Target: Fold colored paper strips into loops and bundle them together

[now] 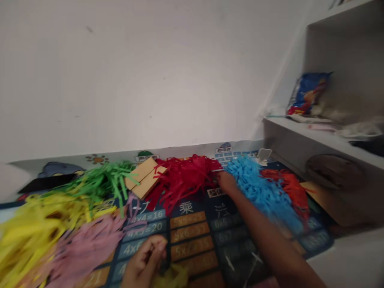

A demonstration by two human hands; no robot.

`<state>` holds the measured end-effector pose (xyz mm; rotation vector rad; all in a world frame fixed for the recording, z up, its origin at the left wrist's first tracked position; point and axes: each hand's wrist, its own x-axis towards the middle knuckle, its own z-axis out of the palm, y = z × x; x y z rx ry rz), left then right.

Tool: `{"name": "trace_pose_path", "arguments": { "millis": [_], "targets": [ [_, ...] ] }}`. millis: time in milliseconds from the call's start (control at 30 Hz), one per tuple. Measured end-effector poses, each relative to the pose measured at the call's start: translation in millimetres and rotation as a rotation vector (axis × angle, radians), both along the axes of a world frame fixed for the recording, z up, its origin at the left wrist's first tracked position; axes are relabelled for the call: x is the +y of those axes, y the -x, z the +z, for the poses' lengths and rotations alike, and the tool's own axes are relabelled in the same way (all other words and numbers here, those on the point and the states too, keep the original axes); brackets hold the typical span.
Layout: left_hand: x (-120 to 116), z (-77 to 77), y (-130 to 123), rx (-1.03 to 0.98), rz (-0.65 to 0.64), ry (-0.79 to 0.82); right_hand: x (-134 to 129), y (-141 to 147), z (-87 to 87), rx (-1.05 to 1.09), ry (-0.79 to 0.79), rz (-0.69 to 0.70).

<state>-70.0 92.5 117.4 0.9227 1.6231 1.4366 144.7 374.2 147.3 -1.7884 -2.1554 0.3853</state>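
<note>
My left hand (146, 260) is closed in a pinch near the front of the printed mat, with a small yellow bunch of paper strips (172, 276) hanging blurred just below it. My right hand (225, 182) reaches far over the mat, its fingers curled at the right edge of a pile of red paper strips (192, 172). What those fingers grip, if anything, is too small to make out. Just right of that hand lies a pile of blue paper strips (258, 184). A tan cardboard piece (145, 176) leans against the red pile's left side.
Green strips (105, 180), yellow strips (45, 228) and pink strips (87, 248) spread across the left. Orange-red strips (289, 188) lie beyond the blue ones, near a small white stand (264, 155). A shelf (318, 134) with a blue snack bag (312, 92) rises at right.
</note>
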Motion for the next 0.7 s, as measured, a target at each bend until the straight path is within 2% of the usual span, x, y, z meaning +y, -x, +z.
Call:
{"name": "trace_pose_path", "arguments": {
  "millis": [100,200,267,333,400,500,700],
  "targets": [
    [-0.2,6.6,0.9,0.017,-0.07,0.014,-29.7,-7.5,11.9,0.055,-0.04,0.019],
    [4.5,10.0,-5.3,0.038,-0.075,0.006,-91.5,-1.9,15.6,0.203,-0.001,0.168],
    [7.7,10.7,-12.5,0.028,-0.071,-0.004,-142.8,8.9,9.7,0.533,0.191,0.366],
    [9.1,11.1,-19.5,0.044,-0.089,-0.026,-186.1,21.6,-1.3,0.7,0.295,0.395],
    [8.2,12.0,-23.8,0.099,-0.117,-0.055,-212.2,31.1,-12.2,0.811,0.36,0.373],
    [4.0,14.3,-24.0,0.176,-0.121,-0.096,-222.3,35.0,-20.2,0.846,0.359,0.359],
    [-1.3,16.5,-18.1,0.297,-0.131,-0.165,-217.4,32.8,-17.9,0.738,0.28,0.436]
  ]
}}
